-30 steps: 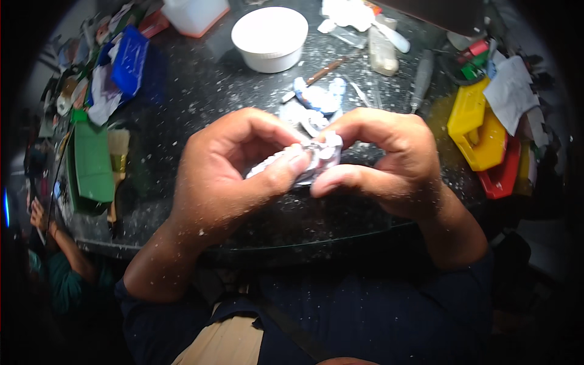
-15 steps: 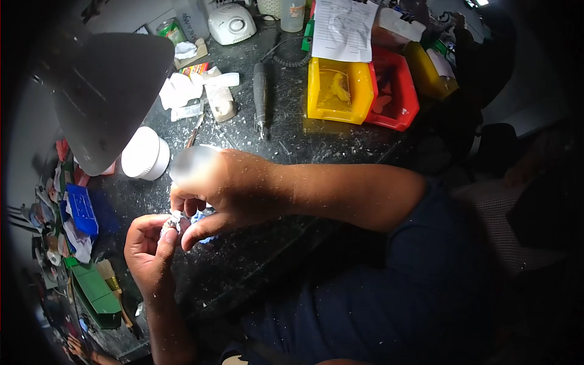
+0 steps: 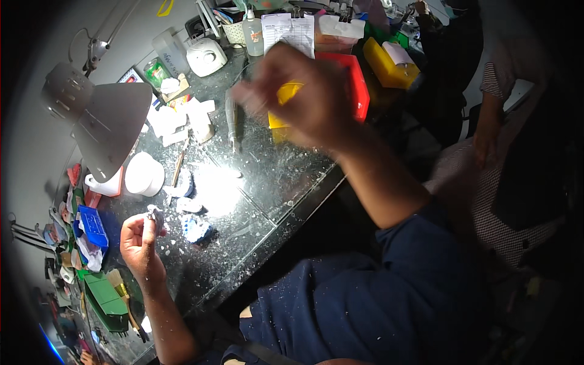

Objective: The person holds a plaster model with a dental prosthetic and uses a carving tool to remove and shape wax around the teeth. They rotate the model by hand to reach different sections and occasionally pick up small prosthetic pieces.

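My left hand [image 3: 141, 240] is at the lower left over the dark dusty worktable [image 3: 267, 182], fingers closed on a small grey-white piece [image 3: 154, 215]. My right hand [image 3: 301, 97] is raised and blurred, stretched toward the yellow bin [image 3: 286, 100] and red bin [image 3: 356, 85] at the back of the table. I cannot tell whether it holds anything. Small white and blue pieces [image 3: 196, 230] lie in the bright lamp spot between the two hands.
A grey desk lamp [image 3: 112, 125] hangs at the left above a white bowl [image 3: 144, 174]. A handpiece tool [image 3: 231, 118] and white plaster bits lie mid-table. Blue and green trays [image 3: 100, 292] line the left edge. Another person sits at the right [image 3: 505, 134].
The view has swung right. My right hand left the piece and rose toward the yellow and red bins, while my left hand keeps the piece low at the left.
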A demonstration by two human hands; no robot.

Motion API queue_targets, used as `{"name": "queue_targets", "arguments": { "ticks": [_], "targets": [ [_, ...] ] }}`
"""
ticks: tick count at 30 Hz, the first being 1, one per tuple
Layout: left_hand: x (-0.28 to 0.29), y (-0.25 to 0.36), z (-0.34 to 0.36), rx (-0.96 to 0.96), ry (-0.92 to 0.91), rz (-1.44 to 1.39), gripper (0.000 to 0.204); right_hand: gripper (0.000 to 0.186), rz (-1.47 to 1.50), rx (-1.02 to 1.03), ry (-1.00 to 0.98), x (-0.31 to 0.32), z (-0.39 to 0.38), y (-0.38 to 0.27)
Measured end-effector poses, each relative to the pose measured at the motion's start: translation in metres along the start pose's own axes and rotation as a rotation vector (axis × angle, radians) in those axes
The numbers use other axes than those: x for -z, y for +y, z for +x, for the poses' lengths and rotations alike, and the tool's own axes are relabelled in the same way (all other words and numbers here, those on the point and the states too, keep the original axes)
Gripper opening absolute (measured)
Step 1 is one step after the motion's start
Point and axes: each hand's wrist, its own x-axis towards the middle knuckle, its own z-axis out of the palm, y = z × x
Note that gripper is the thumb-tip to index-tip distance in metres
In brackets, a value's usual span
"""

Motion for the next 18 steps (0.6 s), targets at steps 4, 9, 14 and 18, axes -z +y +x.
{"name": "queue_targets", "arguments": {
  "ticks": [4, 9, 14, 18],
  "targets": [
    [0.017, 0.000, -0.013, 0.018, 0.015, 0.050, 0.014, 0.023, -0.142, -0.166, 0.045, 0.071, 0.005, 0.057],
    [0.006, 0.002, -0.008, -0.001, -0.039, 0.059, 0.014, 0.021, -0.513, -0.302, -0.241, 0.129, -0.006, 0.064],
    [0.006, -0.001, -0.004, -0.026, -0.017, 0.058, 0.013, 0.013, -0.819, -0.219, -0.766, 0.109, -0.003, 0.097],
    [0.011, -0.004, -0.001, -0.055, -0.006, 0.057, 0.015, 0.014, -1.138, -0.212, -1.068, 0.079, -0.003, 0.099]
  ]
}}
